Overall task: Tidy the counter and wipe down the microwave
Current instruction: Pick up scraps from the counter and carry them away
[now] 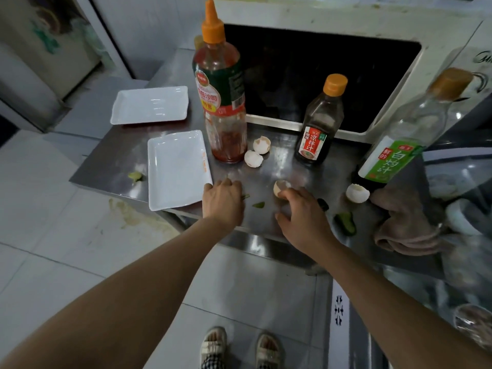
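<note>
Two hands of mine are out over the steel counter. My right hand has its fingertips curled down onto a brownish eggshell half, pinching its near edge; the shell's lower part is hidden under my fingers. My left hand lies knuckles up at the counter's front edge, beside the near white tray; its fingertips are tucked out of sight, so I cannot tell whether it holds anything.

Between my hands lies a small green scrap, and a darker green piece sits to the right of my right hand. Two more eggshell halves rest touching the base of the tall sauce bottle with the orange nozzle. A white eggshell sits against the green-labelled bottle, which looks tilted and blurred by the wide lens. A crumpled brown cloth lies just beside it, near the counter's right end.

Behind everything stands the white microwave, its dark window grimy-framed and partly blocked by the tall bottle and the dark red-labelled bottle. A second white tray lies farther left.
</note>
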